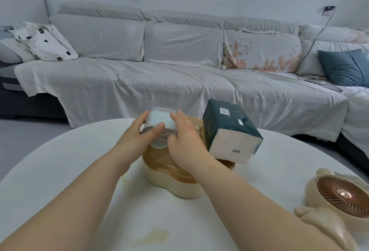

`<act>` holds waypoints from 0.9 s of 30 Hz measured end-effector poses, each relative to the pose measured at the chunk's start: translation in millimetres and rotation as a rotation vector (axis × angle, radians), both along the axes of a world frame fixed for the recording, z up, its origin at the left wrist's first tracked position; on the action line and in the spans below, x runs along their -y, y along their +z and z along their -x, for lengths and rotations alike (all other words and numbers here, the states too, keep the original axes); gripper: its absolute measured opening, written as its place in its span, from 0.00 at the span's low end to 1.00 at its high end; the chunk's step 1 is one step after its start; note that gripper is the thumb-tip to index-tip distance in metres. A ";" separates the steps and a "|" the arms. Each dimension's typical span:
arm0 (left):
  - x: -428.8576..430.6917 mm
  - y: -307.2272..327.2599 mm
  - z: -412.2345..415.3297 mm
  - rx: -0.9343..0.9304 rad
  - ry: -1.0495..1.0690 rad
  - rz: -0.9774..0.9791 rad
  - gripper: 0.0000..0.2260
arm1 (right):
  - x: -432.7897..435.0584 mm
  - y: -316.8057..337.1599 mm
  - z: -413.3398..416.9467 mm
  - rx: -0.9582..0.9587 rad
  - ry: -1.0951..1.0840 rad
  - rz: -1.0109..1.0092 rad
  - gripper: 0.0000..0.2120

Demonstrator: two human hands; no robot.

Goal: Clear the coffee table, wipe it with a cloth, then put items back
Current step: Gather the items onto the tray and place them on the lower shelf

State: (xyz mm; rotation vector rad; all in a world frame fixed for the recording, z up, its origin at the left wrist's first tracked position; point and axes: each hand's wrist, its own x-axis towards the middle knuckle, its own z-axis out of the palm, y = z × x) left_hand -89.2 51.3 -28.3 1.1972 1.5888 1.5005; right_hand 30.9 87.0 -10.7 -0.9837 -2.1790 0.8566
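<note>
Living room setup: a long sofa (179, 75) draped in pale sheets runs across the back, with a teal cushion (345, 67) at the right end and a patterned pillow (48, 43) at the left. Up front is a round white coffee table (60, 171), and it's got a couple of yellowish smears on it, one near the front edge (153, 235).

Main container is a cream snack box (173, 183) with a translucent amber lid (159, 157), sitting roughly mid-table. The lid's on and tinted, so can't tell what's inside.

Stacked on that lid are two things. A small white lidded tub (159, 123) lies tipped on its side, long axis running away from the camera and slightly right, with the flat end and a barcode label facing the viewer. Its contents aren't visible either. Both hands are wrapped around it: the left hand (137, 137) grips from the left with the thumb over the top, and the right hand (187, 141) clasps it from the right, fingers curled over it.

Just right of the tub, a dark green tissue pack (229, 129) leans tilted on the lid's right edge, white open end pointing toward the camera and down.

Off at the right edge, a beige desk fan (339, 195) with a brown grille stands on the table, well apart from the box.
</note>
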 end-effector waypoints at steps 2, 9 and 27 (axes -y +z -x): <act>2.1 -5.7 -0.7 -0.011 0.029 -0.026 0.24 | 2.7 -2.0 -3.3 -0.014 0.010 -0.028 0.25; 0.0 -9.1 -3.5 -0.243 0.143 0.007 0.33 | 21.8 -6.4 -40.5 -0.059 0.016 -0.165 0.21; -7.1 -6.8 -19.0 -0.276 0.285 -0.012 0.35 | 14.5 6.9 -248.4 0.036 -0.627 -0.141 0.15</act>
